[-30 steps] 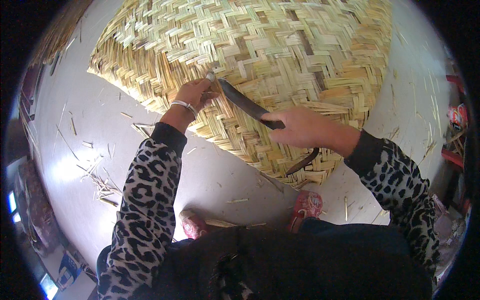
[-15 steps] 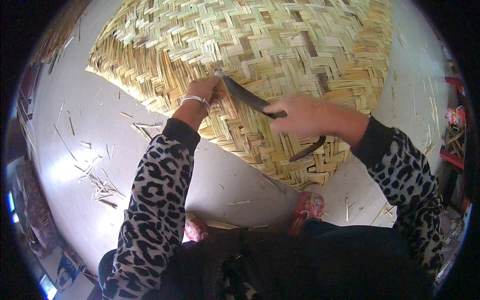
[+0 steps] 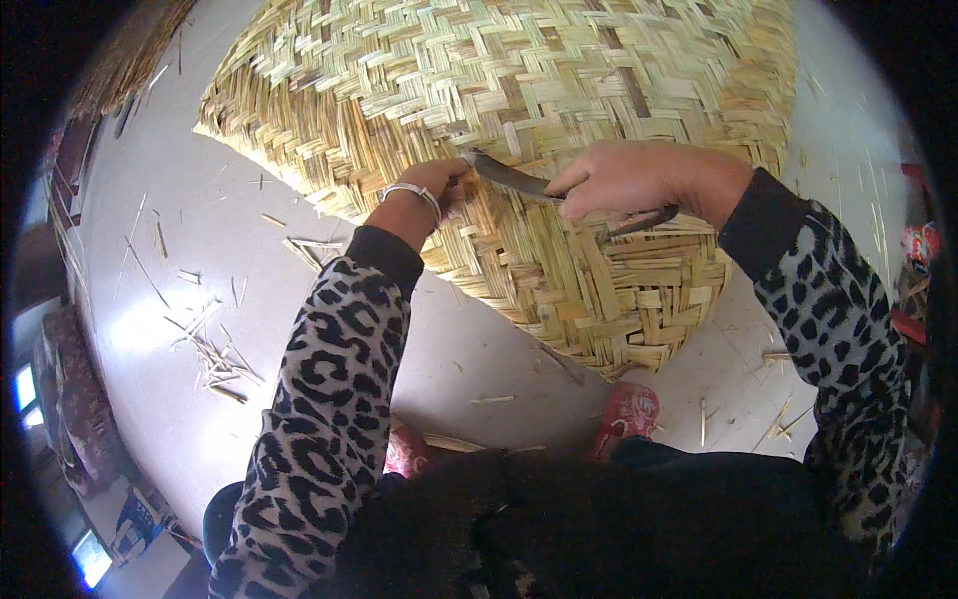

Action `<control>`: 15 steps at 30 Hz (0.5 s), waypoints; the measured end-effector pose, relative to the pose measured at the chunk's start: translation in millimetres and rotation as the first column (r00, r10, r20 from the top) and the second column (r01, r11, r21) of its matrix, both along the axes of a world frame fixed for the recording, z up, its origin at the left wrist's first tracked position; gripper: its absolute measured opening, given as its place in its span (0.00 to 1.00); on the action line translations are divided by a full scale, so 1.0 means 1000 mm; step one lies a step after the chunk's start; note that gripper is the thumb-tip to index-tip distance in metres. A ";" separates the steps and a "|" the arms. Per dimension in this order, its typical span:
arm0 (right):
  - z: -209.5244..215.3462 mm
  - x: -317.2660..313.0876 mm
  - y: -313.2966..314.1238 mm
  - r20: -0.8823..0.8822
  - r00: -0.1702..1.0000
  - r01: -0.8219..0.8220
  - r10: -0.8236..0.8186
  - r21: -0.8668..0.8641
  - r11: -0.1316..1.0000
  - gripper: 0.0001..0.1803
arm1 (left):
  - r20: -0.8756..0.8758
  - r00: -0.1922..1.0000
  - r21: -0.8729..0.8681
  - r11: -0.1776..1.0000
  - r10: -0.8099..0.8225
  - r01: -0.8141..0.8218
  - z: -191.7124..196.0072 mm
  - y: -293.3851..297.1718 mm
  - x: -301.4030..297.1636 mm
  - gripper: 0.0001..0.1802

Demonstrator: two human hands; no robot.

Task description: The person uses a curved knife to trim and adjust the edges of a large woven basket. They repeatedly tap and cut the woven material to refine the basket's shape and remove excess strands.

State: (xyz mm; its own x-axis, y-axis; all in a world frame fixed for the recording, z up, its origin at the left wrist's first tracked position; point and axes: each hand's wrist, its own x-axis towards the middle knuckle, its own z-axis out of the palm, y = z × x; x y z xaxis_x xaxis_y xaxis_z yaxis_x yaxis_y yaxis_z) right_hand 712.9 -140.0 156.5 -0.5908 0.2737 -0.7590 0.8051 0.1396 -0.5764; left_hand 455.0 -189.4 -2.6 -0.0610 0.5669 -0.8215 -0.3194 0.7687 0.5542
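A large mat (image 3: 559, 100) woven from pale yellow-green flat strips lies in front of me, one corner pointing towards my feet. My left hand (image 3: 434, 185), with a silvery bangle at its wrist, is closed in a pinch on a brownish strip (image 3: 485, 212) at the mat's surface. In my right hand (image 3: 634, 180) is a curved knife (image 3: 514, 178), dark and sickle-like. The blade reaches left across the mat and its tip is at my left fingertips. Below my right palm the dark handle end sticks out. My fingers partly hide the strip's end.
Cut straw pieces (image 3: 225, 364) lie scattered on the pale floor (image 3: 479, 349) at the left. My red patterned shoes (image 3: 631, 407) are close to the mat's near corner. A bundle of dry stalks (image 3: 130, 50) is at the far left. Red objects (image 3: 913, 250) line the right edge.
My right hand has turned and shifted upward, bringing the knife's handle end up and nearer the palm. The blade tip stays by my left fingers. The whole view has shifted slightly.
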 end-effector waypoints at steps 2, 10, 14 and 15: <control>-0.003 -0.006 0.001 0.002 1.000 0.004 -0.004 0.013 1.000 0.20 | 0.012 1.000 -0.029 1.000 0.007 -0.007 -0.005 0.000 0.000 0.09; -0.043 -0.001 -0.060 -0.151 0.988 0.060 -0.007 0.346 0.936 0.28 | 0.050 0.999 -0.013 1.000 -0.011 0.011 -0.006 -0.002 0.002 0.13; -0.062 -0.005 -0.071 -0.169 0.984 0.118 -0.050 0.422 0.899 0.25 | 0.032 0.999 -0.040 0.999 0.021 -0.020 -0.005 -0.002 0.003 0.14; -0.064 -0.005 -0.072 -0.174 0.983 0.129 -0.057 0.437 0.890 0.24 | 0.023 1.000 -0.051 0.999 0.007 -0.006 -0.007 -0.001 0.002 0.14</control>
State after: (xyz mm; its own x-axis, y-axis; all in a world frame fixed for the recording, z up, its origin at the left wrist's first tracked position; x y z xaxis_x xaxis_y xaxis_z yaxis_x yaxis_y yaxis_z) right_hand 707.5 -211.9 92.3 -0.6446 0.6200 -0.4473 0.7343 0.3391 -0.5881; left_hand 456.9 -190.0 -9.3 -0.0453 0.5238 -0.8506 -0.3366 0.7937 0.5067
